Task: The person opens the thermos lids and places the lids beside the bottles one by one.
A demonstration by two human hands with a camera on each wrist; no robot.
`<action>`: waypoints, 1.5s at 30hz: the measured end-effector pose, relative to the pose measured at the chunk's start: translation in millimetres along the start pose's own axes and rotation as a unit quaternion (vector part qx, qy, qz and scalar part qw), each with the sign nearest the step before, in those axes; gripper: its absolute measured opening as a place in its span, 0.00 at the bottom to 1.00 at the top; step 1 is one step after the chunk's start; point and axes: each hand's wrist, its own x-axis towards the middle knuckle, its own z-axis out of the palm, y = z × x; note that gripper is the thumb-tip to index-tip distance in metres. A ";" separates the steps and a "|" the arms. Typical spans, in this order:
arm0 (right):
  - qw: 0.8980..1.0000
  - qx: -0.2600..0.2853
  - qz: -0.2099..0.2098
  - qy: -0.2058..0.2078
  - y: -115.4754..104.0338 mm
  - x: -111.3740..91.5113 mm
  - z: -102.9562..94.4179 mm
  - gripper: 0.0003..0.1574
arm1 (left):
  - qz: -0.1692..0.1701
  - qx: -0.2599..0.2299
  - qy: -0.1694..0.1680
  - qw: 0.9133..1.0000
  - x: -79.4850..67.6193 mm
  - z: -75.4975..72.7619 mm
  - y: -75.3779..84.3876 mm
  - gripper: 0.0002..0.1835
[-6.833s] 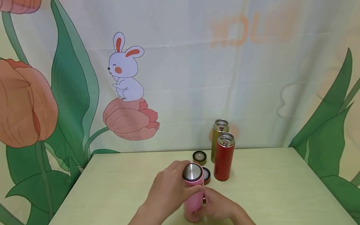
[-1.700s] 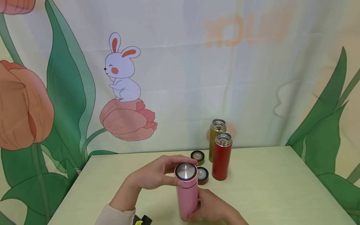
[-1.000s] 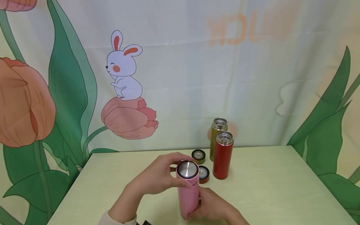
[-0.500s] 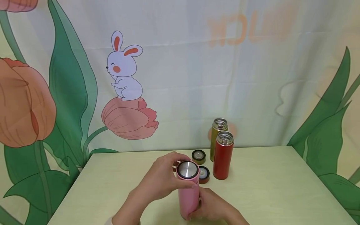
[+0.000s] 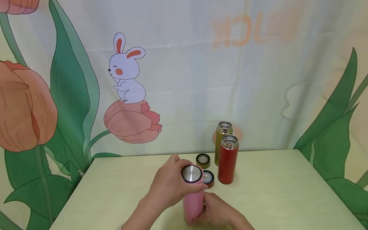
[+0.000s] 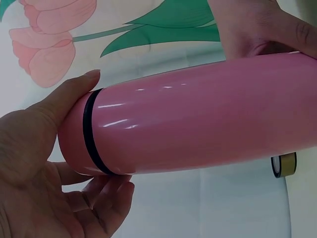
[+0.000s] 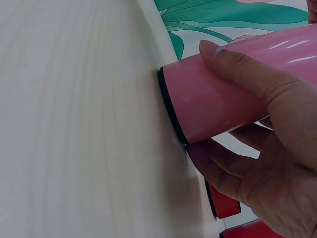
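Observation:
A pink thermos bottle stands upright near the table's front, its pink lid with a steel top seated on the body. A dark ring shows where lid and body meet in the left wrist view. My left hand grips the lid from the left, thumb across the front and fingers round the far side. Low on the bottle, my right hand holds the body, thumb on one side and fingers on the other. In the right wrist view, the black-edged base of the bottle meets the table.
Behind the bottle stand a red thermos and a gold thermos, both with open mouths. Their lids, a gold-sided lid and a red-sided lid, lie upside down on the pale table. A printed curtain hangs behind.
My left hand has turned round the lid, its thumb sweeping to the right across the front, and its sleeve has left the view. The right hand and bottle have barely moved over the last second.

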 end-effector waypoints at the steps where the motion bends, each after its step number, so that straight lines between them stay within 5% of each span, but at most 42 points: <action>1: 1.000 -0.001 0.000 0.000 0.0 -0.1 0.0 0.35 | -0.004 0.004 0.002 1.000 0.0 0.7 0.5 0.29; 14: 1.000 -0.019 -0.015 0.009 -1.4 -2.2 0.4 0.34 | -0.004 0.010 0.020 1.000 -2.0 5.8 0.0 0.31; 21: 1.000 -0.018 -0.016 0.010 -0.6 -2.6 0.0 0.34 | 0.017 -0.067 -0.013 0.998 -3.9 5.4 -7.2 0.40; 28: 1.000 -0.003 -0.003 0.011 -2.1 -2.8 -0.7 0.35 | 0.031 -0.177 -0.086 0.980 1.5 -0.7 -23.4 0.42; 38: 1.000 0.004 0.015 0.005 -1.9 -0.1 -0.7 0.37 | 0.146 -0.232 -0.188 0.943 13.3 -19.4 -44.1 0.30; 45: 0.999 0.016 0.039 -0.001 -3.0 0.4 0.2 0.38 | 0.173 -0.253 -0.231 0.923 18.2 -23.4 -51.9 0.27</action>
